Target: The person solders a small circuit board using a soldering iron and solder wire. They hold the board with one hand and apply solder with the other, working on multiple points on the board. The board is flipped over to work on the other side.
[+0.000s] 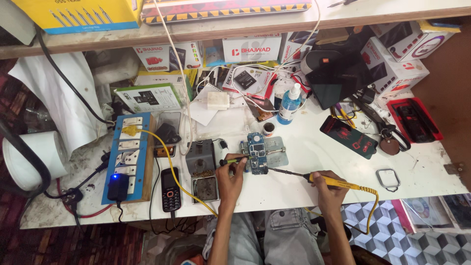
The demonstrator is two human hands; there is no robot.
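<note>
A blue circuit board [256, 152] lies clamped in a small metal holder [277, 153] near the middle of the white workbench. My left hand [230, 175] grips a thin green-handled tool [234, 160] whose tip rests on the board's left edge. My right hand [327, 187] holds a yellow-handled soldering iron [338, 183]; its dark tip reaches left to the board's lower edge. A yellow cable runs from the iron down past my lap.
A grey soldering stand with sponge tray [202, 167] sits left of the board, beside a black keypad phone [170, 189] and a blue socket board [126, 157]. A spray bottle [289, 104], scissors [387, 130], a dark phone cover [349, 137] and boxes crowd the back.
</note>
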